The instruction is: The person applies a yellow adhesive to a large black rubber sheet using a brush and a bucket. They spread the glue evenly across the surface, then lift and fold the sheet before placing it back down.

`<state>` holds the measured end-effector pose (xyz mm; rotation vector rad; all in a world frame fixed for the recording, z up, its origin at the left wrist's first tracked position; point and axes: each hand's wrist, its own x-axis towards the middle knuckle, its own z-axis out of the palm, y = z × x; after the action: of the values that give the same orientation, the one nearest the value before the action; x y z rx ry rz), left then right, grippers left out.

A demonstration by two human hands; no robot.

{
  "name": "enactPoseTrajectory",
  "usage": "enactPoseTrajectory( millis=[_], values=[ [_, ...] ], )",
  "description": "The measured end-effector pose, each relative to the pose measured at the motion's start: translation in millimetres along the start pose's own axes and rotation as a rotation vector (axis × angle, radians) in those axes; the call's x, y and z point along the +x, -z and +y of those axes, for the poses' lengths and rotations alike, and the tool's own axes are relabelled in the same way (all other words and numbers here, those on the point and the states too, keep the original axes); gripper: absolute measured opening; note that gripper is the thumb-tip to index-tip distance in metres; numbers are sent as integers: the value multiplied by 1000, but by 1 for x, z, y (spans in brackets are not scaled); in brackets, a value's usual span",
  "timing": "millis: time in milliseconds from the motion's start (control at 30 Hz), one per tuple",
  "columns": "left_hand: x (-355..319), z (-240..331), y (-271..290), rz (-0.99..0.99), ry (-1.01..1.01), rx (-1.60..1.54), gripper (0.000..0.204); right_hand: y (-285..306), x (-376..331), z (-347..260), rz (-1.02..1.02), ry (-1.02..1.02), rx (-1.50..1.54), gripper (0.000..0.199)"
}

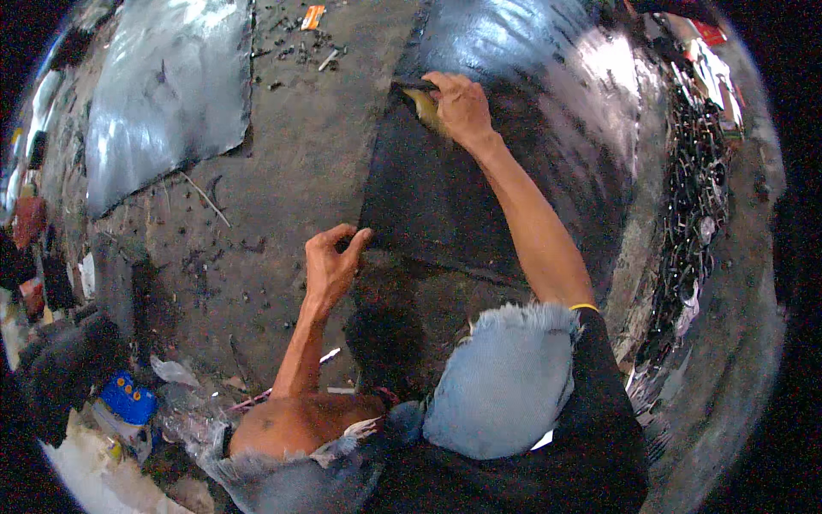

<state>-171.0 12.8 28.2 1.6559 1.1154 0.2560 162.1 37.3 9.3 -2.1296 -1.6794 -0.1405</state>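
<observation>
A large dark glossy sheet (pixel 445 188) lies on the ground ahead, catching bluish light at its far end. My left hand (pixel 330 261) pinches thumb and fingers together at its near left corner. Farther forward, my right hand (pixel 464 107) is closed over the sheet's left edge. Under its fingers are a dark flat edge and a blurred yellowish piece (pixel 425 107); I cannot make out what it is. My bent knees, in frayed pale-blue denim (pixel 505 381), are close to me below the sheet.
Another shiny dark sheet (pixel 171 94) lies at the far left. Small black scraps and an orange-white packet (pixel 312 17) dot the ground between. A long pile of black loops or scraps (pixel 689 206) runs along the right. Clear plastic and a blue item (pixel 128 397) sit at the lower left.
</observation>
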Motion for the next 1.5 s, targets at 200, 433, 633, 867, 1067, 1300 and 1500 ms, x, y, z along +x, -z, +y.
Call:
enactPoseTrajectory(
  millis=[200,433,633,867,1067,1300,1500],
  values=[
    [-2,-13,-2,-75,87,-63,24,-7,-77,-107,-126,318,430,25],
    [-47,-86,90,193,320,-316,29,23,-29,-29,76,-115,126,27],
    [-33,-132,141,610,24,365,44,15,-75,-78,-102,-84,72,24],
    [-27,-144,109,619,85,721,65,39,-153,-172,-182,33,131,29],
    [-30,-148,102,607,16,707,63,64,-149,-143,-252,-230,433,26],
    [-32,-155,87,672,7,781,61,58,-109,-57,-139,-526,100,31],
    [-37,-155,93,648,-22,780,60,34,-30,18,-56,-224,62,32]
  ],
)
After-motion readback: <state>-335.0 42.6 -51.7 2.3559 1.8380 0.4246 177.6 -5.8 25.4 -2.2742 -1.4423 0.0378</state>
